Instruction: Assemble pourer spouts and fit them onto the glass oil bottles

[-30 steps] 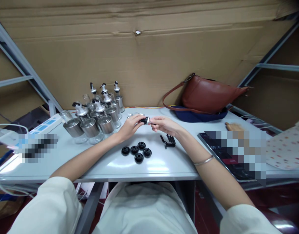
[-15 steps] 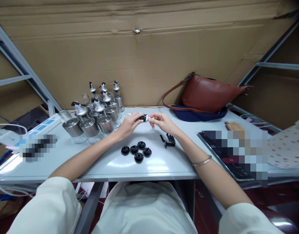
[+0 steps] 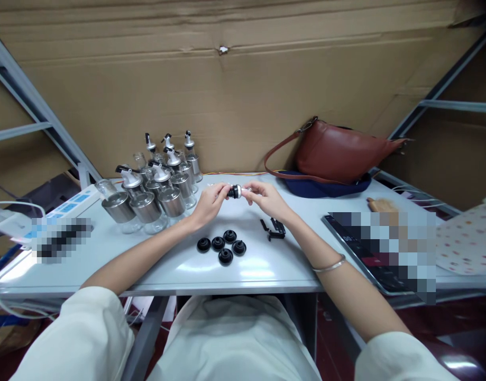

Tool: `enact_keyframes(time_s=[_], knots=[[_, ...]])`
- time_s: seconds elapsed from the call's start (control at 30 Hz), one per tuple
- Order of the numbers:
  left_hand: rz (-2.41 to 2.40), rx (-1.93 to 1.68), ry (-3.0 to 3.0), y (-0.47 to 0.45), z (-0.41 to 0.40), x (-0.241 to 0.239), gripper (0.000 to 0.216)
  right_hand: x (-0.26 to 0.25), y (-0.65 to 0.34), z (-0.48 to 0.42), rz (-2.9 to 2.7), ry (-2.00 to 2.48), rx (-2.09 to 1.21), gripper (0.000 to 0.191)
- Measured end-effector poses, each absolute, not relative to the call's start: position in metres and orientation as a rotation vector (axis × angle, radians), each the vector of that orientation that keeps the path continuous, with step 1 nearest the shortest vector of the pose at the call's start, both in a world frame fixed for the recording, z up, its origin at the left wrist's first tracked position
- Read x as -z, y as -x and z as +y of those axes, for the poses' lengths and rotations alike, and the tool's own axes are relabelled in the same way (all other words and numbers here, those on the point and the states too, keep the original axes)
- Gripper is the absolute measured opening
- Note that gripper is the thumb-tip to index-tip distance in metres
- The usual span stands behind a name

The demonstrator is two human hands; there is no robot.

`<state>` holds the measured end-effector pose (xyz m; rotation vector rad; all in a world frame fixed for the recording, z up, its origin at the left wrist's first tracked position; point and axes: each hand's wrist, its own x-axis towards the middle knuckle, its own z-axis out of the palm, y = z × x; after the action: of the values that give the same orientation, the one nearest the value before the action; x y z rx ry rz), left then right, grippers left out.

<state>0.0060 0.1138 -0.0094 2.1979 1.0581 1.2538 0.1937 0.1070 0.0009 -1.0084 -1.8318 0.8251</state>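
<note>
A bottle pourer [image 3: 235,192] with a black ribbed stopper and a silvery collar lies sideways between my hands, above the table. My left hand [image 3: 211,201] is closed on its black stopper end. At the other end, the fingers of my right hand [image 3: 263,199] pinch the silvery spout, which they partly hide. Several round black caps [image 3: 226,256] lie on the table below my hands. Small black lever pieces [image 3: 276,230] sit beside my right forearm.
Glass bottles with steel sleeves [image 3: 172,202] crowd the left side, some topped with pourers. A power strip [image 3: 76,203] is left of them. A brown handbag [image 3: 341,153] rests on dark blue cloth at the back right; a tablet-like device [image 3: 357,254] lies at right.
The left fingers have shifted on the stopper, so more of its black ribs show. The pourer stays in nearly the same place between both hands.
</note>
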Motion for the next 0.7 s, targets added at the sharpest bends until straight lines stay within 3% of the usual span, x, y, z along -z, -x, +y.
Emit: enact_keyframes(time_s=[0.3,0.7], knots=[[0.918,-1.344,-2.478,-0.0035,0.1103,0.0114,0.036,-0.0058,-0.1928,0.1071,-1.631,0.890,-1.209,0.034],[0.643,-1.360,-2.729,-0.0007,0.1059,0.0054,0.017,-0.0082,-0.1974,0.1052,-1.438,0.879,-1.610,0.039]])
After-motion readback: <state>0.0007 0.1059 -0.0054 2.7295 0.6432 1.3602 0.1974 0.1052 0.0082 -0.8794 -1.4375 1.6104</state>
